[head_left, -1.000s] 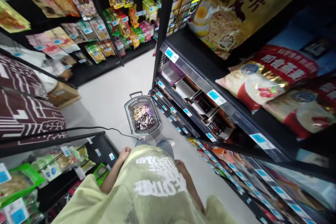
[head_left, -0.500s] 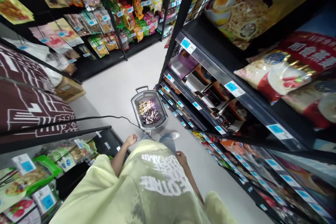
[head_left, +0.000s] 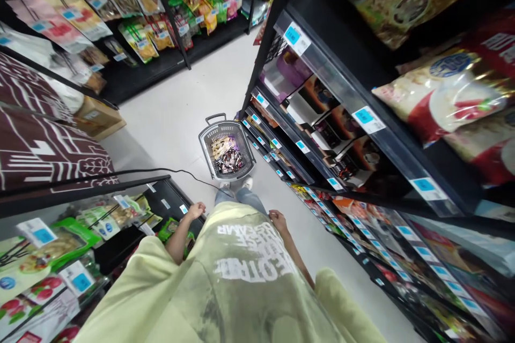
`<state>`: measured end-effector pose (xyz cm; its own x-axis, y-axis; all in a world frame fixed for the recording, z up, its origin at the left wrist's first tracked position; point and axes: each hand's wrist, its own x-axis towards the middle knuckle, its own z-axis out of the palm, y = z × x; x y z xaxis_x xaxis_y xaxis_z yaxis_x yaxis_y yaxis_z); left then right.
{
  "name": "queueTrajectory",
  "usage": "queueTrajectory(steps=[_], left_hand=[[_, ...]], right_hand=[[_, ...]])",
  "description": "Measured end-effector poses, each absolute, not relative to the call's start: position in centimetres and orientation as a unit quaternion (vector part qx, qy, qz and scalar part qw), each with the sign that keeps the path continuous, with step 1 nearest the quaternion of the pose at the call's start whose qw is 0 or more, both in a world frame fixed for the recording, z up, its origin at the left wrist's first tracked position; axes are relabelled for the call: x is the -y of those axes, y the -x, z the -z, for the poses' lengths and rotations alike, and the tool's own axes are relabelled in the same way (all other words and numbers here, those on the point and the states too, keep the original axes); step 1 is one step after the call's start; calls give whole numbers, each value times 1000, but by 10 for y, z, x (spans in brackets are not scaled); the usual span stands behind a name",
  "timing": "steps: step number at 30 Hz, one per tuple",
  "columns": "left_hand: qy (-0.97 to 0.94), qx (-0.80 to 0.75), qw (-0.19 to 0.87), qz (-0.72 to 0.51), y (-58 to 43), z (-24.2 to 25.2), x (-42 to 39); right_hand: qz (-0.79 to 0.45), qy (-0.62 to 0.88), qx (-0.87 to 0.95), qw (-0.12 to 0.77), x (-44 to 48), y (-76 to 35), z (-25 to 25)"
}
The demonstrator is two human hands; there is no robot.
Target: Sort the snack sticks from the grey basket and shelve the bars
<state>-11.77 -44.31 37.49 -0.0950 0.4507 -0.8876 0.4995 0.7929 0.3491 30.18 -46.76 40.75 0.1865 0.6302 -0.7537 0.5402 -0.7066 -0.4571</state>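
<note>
My left hand (head_left: 196,210) hangs beside my body at the left, empty, its fingers loosely bent. On the other side my right hand (head_left: 277,220) hangs by my thigh, also with nothing seen in it and its fingers slack. Neither hand touches the grey shopping basket (head_left: 206,155), which stands on the floor just ahead of my shoes (head_left: 248,183). Inside the basket lie small wrapped packets (head_left: 229,159), pale ones toward the far side and dark ones nearer me. Its handle (head_left: 216,116) sticks out at the far end.
Tall black shelving (head_left: 322,91) with bagged foods rises close on my right. A lower rack (head_left: 169,209) with hanging packets stands at the left. Snack shelves (head_left: 148,72) line the far side, near a cardboard box (head_left: 98,118). A thin black cable (head_left: 161,171) crosses toward my legs.
The basket and the shelves ahead sit higher in view. My right shoe has come in from the right, closer to the basket. Both hands still hang at my sides.
</note>
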Motion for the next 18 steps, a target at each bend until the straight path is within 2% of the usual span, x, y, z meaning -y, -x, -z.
queueTrajectory(steps=[5, 9, 11, 14, 16, 18], left_hand=[[-294, -769, 567, 39, 105, -401, 474], [-324, -758, 566, 5, 75, -428, 460], [-352, -743, 569, -23, 61, -453, 441], [-398, -718, 564, -91, 51, -518, 411], [-451, -688, 530, -207, 54, -573, 402], [-395, -726, 464, -320, 62, -624, 408]], right_hand=[[-528, 747, 403, 28, 431, -329, -419], [-540, 713, 442, 64, 382, -342, -454], [-547, 689, 468, 89, 357, -349, -496], [-527, 616, 571, 127, 330, -372, -588], [-461, 595, 639, 160, 323, -399, -645], [-385, 598, 677, 188, 320, -430, -680]])
